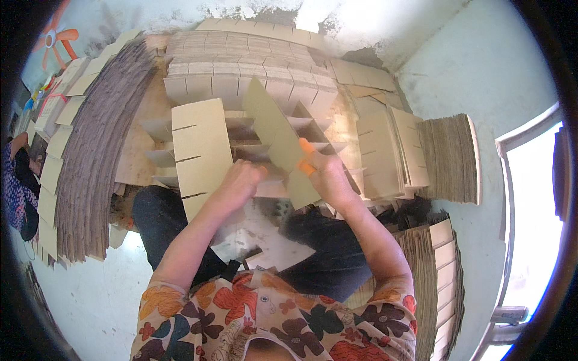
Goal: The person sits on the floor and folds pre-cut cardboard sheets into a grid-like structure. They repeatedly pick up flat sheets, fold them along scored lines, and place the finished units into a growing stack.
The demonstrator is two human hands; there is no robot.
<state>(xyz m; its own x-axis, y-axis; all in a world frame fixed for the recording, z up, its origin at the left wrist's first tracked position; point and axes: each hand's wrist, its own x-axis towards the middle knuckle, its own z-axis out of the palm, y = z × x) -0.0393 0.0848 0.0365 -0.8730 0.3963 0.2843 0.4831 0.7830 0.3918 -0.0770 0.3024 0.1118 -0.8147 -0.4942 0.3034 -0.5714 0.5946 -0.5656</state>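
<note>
Right hand (330,174): orange-capped fingers (307,146) pinching flat cardboard panel (271,129), tilted over cardboard grid (159,158), hiding part of it. Left hand (242,182): curled beside slotted strip (201,141); grip cannot be told. Rough-edged stacks (102,144) crowd both sides.

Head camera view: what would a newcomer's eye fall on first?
Probably the right hand with bright orange finger covers, holding a tilted, flat tan cardboard sheet near the centre. Next, perhaps, the long, curving row of stacked brown cardboard down the left side, and the orange-bladed fan at the top left. The flower-patterned shirt spans the lower middle.
</note>
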